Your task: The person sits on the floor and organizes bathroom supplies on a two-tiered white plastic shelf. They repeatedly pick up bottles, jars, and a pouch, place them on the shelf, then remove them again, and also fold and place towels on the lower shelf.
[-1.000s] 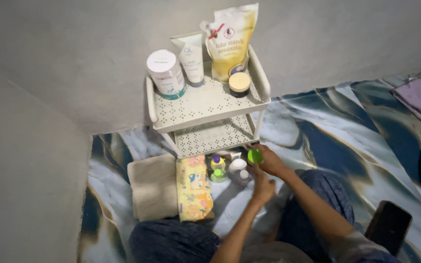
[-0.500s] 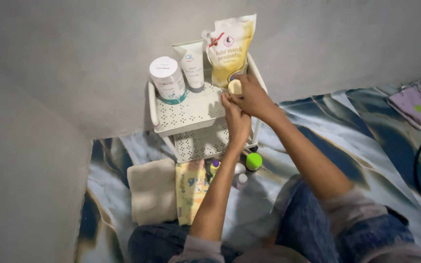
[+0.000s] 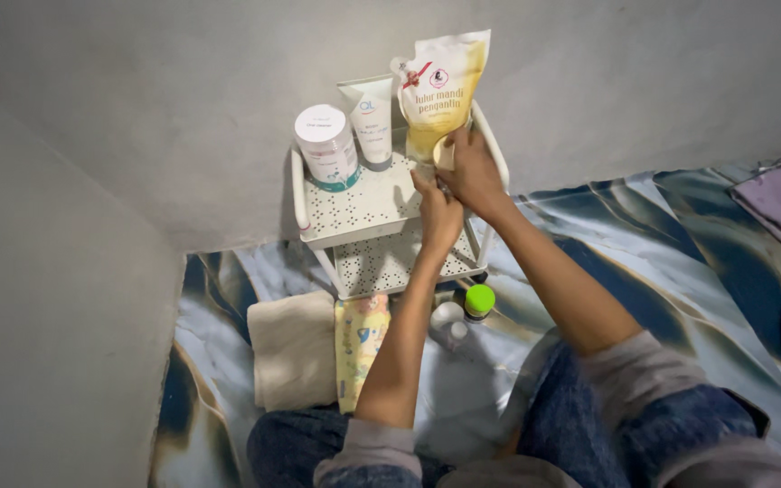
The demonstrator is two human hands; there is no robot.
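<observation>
While both hands meet on the top shelf of the white rack (image 3: 318, 237), the right hand (image 3: 474, 172) is closed around a small cream-lidded jar (image 3: 444, 154), and the left hand (image 3: 439, 215) touches it from below; whether the left grips it I cannot tell. Directly behind the grip stands a yellow pouch (image 3: 437, 90), to its left a white tube (image 3: 372, 122) and a white tub (image 3: 325, 145). Below the arms stands a green-capped bottle (image 3: 478, 301), beside folded cloths (image 3: 296, 348).
</observation>
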